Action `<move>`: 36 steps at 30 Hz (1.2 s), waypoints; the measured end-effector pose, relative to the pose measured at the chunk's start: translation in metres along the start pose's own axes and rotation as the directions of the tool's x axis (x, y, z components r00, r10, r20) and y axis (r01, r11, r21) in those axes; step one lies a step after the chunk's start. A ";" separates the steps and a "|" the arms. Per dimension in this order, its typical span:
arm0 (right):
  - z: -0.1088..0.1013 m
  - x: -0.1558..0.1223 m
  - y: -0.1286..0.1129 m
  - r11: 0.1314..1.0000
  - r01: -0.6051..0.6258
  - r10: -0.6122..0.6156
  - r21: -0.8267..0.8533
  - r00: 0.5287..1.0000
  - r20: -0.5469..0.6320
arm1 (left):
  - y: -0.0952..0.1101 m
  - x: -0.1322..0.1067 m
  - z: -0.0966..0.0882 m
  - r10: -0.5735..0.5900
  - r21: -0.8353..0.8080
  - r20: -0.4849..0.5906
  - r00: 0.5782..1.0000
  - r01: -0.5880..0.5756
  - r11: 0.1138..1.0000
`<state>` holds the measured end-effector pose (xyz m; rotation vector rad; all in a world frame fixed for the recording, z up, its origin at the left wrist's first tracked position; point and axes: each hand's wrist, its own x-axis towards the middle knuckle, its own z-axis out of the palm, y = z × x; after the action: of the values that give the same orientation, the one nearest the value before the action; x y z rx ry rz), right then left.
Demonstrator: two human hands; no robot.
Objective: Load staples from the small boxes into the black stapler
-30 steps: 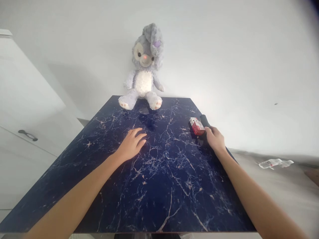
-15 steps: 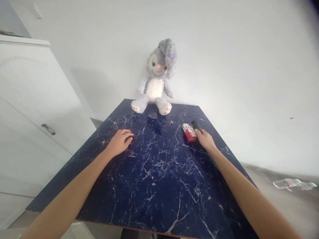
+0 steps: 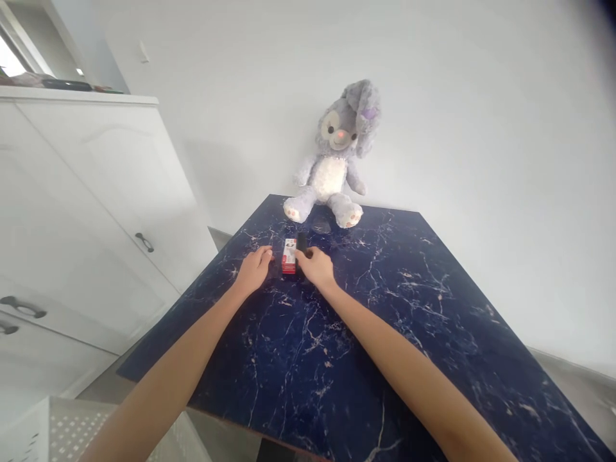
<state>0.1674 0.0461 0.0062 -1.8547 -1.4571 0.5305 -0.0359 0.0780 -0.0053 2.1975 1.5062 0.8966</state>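
Note:
My right hand (image 3: 316,266) is closed on a black, bar-like object (image 3: 301,242) over the table. Its thumb reaches toward a small red and white box (image 3: 289,256) pressed close along the black object's left side. Whether the thumb also grips the box I cannot tell. Just left of the box is my left hand (image 3: 255,266), fingers loosely bent and holding nothing, with a small gap between them and the box.
A grey plush rabbit (image 3: 337,154) sits against the wall at the back of the dark blue marbled table (image 3: 308,359). White cabinets (image 3: 96,224) with dark handles stand on the left. A white perforated basket (image 3: 72,427) is at the lower left.
My right hand has moved left across the table with the black object and the box, bringing them beside my left hand. The view has turned left.

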 end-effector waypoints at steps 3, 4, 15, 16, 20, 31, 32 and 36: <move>0.032 -0.005 -0.027 0.998 0.055 -0.056 0.038 0.998 0.027 | -0.003 0.001 -0.005 -0.065 0.014 -0.038 0.997 0.066 0.998; 0.039 -0.005 -0.031 0.996 0.073 -0.075 0.051 0.997 0.027 | -0.004 0.002 -0.008 -0.086 0.018 -0.044 0.995 0.087 0.996; 0.029 0.038 0.008 0.940 0.310 -0.329 0.139 0.932 0.148 | -0.022 0.022 -0.008 -0.108 -0.137 -0.006 0.994 0.106 0.985; 0.030 0.038 0.008 0.937 0.320 -0.341 0.141 0.927 0.158 | -0.023 0.030 -0.006 -0.125 -0.206 0.000 0.992 0.122 0.971; 0.031 0.032 0.007 0.932 0.340 -0.356 0.125 0.922 0.153 | -0.019 0.053 0.004 -0.138 -0.310 0.102 0.985 0.164 0.937; -0.056 -0.024 0.058 0.912 0.407 -0.409 0.050 0.894 0.184 | 0.054 -0.008 0.039 0.082 -0.320 0.304 0.949 0.021 0.947; -0.070 -0.032 0.067 0.907 0.418 -0.419 0.053 0.884 0.209 | 0.062 -0.014 0.041 0.130 -0.311 0.340 0.932 -0.019 0.950; -0.113 -0.062 0.097 0.915 0.388 -0.402 0.105 0.865 0.301 | 0.083 -0.030 0.041 0.252 -0.305 0.413 0.875 -0.128 0.944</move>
<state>0.2924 -0.0550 0.0032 -1.4199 -1.9655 0.6669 0.0435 0.0219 0.0033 2.1774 0.9058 0.5496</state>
